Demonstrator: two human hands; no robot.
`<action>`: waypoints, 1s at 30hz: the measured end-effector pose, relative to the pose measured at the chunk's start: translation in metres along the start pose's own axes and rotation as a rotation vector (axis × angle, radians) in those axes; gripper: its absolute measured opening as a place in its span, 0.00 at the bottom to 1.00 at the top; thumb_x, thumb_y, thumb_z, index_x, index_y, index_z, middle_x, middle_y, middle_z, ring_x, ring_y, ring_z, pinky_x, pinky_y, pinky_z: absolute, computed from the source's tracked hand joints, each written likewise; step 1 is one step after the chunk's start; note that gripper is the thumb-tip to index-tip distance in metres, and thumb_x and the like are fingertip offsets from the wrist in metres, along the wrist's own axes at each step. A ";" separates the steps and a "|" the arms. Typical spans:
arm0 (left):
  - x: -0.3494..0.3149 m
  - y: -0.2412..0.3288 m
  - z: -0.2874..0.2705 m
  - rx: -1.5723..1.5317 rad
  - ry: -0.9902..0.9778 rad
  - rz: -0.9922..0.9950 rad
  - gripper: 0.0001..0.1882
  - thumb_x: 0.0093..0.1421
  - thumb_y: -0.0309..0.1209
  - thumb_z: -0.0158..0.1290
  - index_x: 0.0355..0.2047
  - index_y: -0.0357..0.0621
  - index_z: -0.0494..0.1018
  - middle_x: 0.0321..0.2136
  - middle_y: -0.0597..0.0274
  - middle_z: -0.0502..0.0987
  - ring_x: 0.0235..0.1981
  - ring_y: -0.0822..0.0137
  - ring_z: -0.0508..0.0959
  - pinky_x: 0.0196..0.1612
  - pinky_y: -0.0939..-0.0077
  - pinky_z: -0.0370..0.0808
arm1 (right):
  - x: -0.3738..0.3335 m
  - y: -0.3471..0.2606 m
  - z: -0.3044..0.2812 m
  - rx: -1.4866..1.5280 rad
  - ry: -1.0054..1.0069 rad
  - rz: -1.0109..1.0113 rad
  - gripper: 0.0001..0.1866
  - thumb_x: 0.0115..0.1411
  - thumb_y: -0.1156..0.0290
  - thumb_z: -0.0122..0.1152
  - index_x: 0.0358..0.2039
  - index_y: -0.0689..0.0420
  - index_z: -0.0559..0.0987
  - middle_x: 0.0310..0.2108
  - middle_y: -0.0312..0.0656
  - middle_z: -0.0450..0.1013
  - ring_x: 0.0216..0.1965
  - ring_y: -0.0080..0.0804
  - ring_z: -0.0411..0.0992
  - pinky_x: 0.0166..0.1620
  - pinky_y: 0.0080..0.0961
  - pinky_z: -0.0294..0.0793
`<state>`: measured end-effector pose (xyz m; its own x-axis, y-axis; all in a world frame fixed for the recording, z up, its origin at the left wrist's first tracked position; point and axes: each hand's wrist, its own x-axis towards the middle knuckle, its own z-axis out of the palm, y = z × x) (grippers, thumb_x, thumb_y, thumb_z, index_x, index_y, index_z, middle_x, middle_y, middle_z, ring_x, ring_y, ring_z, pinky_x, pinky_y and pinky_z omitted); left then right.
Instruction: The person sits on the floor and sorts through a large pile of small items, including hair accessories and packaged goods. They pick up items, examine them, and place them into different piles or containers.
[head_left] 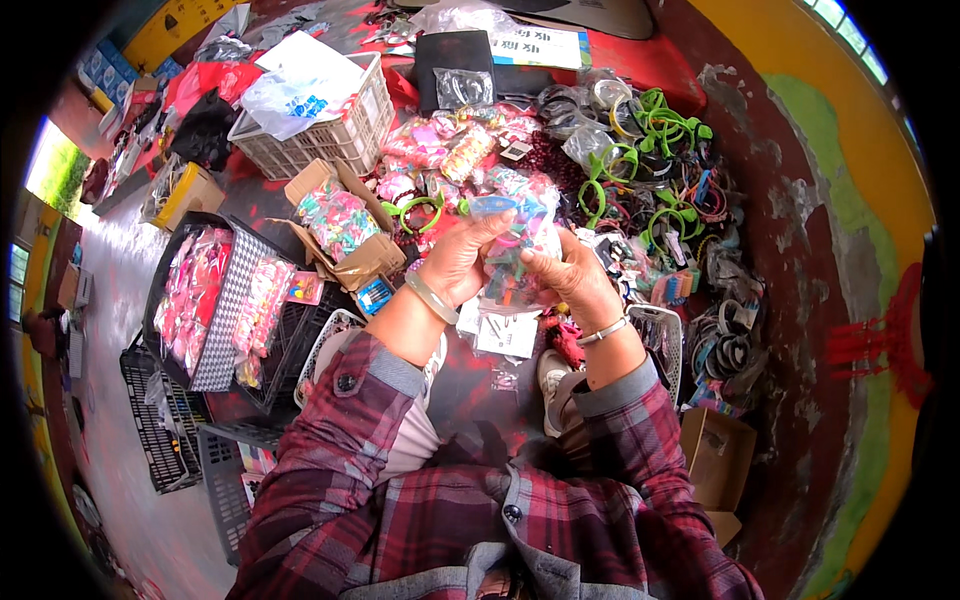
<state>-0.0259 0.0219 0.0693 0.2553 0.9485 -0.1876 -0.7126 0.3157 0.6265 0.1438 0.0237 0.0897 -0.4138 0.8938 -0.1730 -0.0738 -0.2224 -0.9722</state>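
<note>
My left hand (458,262) and right hand (568,275) pinching clear packet of hair clips (515,250); heap of bagged accessories (470,150) left unsorted.

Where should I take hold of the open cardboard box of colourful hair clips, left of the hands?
Probably by the cardboard box's side walls, coming from above-left: its flaps stand open and look too floppy for a firm grip, and clips fill it to the top. The left hand is nearest.

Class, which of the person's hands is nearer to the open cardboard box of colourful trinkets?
Left. The left hand is just right of the cardboard box; the right hand is farther right, beyond the clear packet both hold.
</note>
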 end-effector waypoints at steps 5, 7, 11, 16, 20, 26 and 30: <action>0.005 0.009 -0.008 -0.113 0.024 0.093 0.16 0.53 0.33 0.55 0.41 0.42 0.70 0.37 0.62 0.76 0.36 0.67 0.76 0.43 0.70 0.73 | 0.013 0.015 -0.016 0.147 0.119 -0.071 0.26 0.58 0.53 0.50 0.48 0.63 0.69 0.34 0.39 0.72 0.34 0.24 0.71 0.40 0.19 0.67; 0.006 0.015 -0.017 -0.197 -0.004 0.140 0.16 0.54 0.34 0.54 0.41 0.41 0.70 0.37 0.61 0.76 0.37 0.66 0.76 0.43 0.67 0.73 | 0.011 0.009 -0.023 0.316 0.136 -0.085 0.23 0.60 0.56 0.48 0.45 0.63 0.70 0.39 0.45 0.72 0.39 0.31 0.72 0.44 0.25 0.68; 0.006 0.018 -0.023 -0.179 0.138 0.257 0.16 0.54 0.35 0.54 0.41 0.43 0.69 0.36 0.61 0.76 0.37 0.65 0.76 0.44 0.66 0.73 | 0.011 0.010 -0.026 0.448 0.232 -0.035 0.14 0.59 0.61 0.50 0.27 0.59 0.75 0.26 0.41 0.74 0.30 0.31 0.72 0.39 0.26 0.69; 0.001 0.021 -0.021 -0.136 0.142 0.294 0.15 0.54 0.35 0.54 0.40 0.44 0.69 0.34 0.62 0.76 0.35 0.65 0.76 0.38 0.67 0.75 | 0.008 0.012 -0.028 0.429 0.235 -0.131 0.16 0.54 0.71 0.56 0.11 0.54 0.66 0.10 0.31 0.58 0.14 0.21 0.56 0.27 0.22 0.67; 0.000 0.016 -0.007 0.117 0.209 0.586 0.13 0.54 0.32 0.54 0.39 0.45 0.69 0.31 0.62 0.76 0.33 0.67 0.76 0.32 0.68 0.76 | 0.006 0.019 -0.018 0.289 0.086 0.071 0.20 0.55 0.58 0.57 0.43 0.57 0.70 0.27 0.41 0.72 0.28 0.32 0.73 0.35 0.29 0.74; -0.014 0.000 0.015 1.314 -0.274 1.182 0.20 0.48 0.25 0.55 0.44 0.46 0.68 0.45 0.58 0.70 0.51 0.56 0.66 0.53 0.63 0.63 | 0.002 0.016 -0.003 0.944 -0.329 0.142 0.34 0.56 0.42 0.45 0.52 0.57 0.63 0.46 0.48 0.68 0.44 0.41 0.70 0.47 0.41 0.70; -0.026 -0.007 0.023 1.698 -0.328 1.209 0.21 0.46 0.23 0.54 0.43 0.48 0.71 0.52 0.54 0.65 0.58 0.52 0.58 0.58 0.61 0.56 | 0.002 0.010 -0.014 0.982 -0.163 0.033 0.28 0.58 0.53 0.50 0.51 0.60 0.64 0.46 0.45 0.68 0.46 0.35 0.69 0.47 0.31 0.70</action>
<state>-0.0123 -0.0057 0.0874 0.4469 0.5158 0.7309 0.5292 -0.8112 0.2489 0.1549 0.0286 0.0779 -0.5435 0.8332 -0.1020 -0.7475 -0.5357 -0.3929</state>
